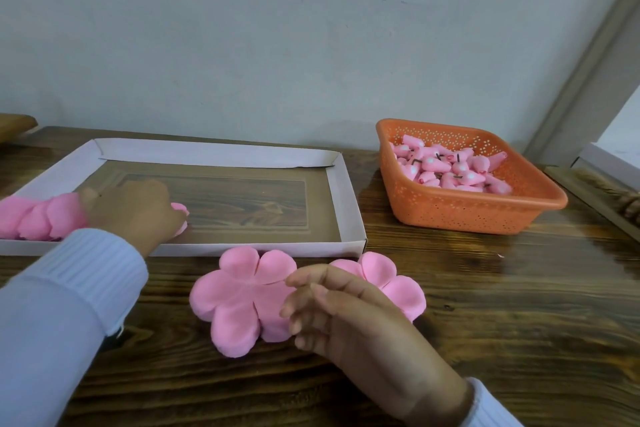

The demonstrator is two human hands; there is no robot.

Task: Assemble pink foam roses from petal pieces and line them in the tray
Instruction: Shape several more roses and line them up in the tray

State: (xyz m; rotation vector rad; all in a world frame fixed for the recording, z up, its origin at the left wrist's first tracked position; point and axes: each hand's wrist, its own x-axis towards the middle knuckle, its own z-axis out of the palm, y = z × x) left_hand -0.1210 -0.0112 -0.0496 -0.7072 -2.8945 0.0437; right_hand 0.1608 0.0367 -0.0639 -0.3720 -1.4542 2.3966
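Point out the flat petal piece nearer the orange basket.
The right-side petal piece, partly hidden behind the right hand; the other petal piece lies further left.

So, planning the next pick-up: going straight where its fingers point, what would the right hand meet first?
Probably the flat pink petal piece lying just left of the right hand; its fingertips overlap the edge, contact unclear.

Matt foam petals [239, 302]; glossy wood table [502, 305]; perforated plastic basket [467, 215].

No legible text anywhere.
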